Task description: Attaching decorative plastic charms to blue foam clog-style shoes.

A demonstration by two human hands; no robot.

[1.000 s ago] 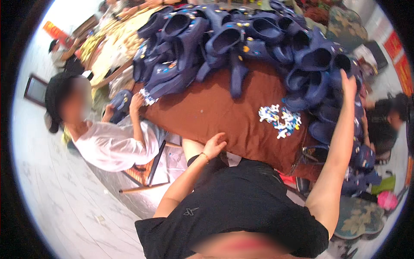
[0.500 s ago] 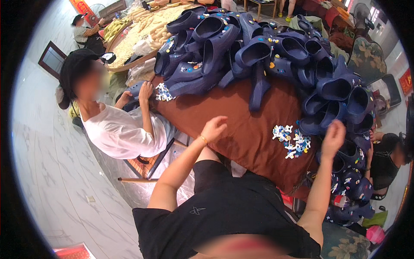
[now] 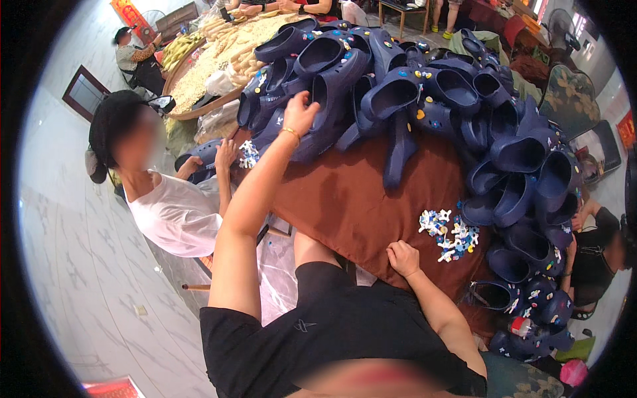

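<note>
Navy-blue foam clogs with rounded, holed toes lie heaped along the far and right sides of a table covered in brown cloth. Judging by what shows, the work is partly done: many toes already carry small coloured charms, while a loose cluster of white, blue and yellow moulded charms lies unattached on the cloth. Many clogs are turned or overlapped, so how many remain bare is hard to count.

The left hand reaches out over the left part of the heap, its fingers loosely bent and spread from the thumb beside a clog's side; whether it touches that clog cannot be told from this angle. The right hand rests at the near edge of the cloth with fingers curled in; whether anything is inside cannot be seen. The heap lies beyond it, well apart, and the charm cluster is near, to its right. At left, a co-worker in a white shirt handles another clog.
</note>
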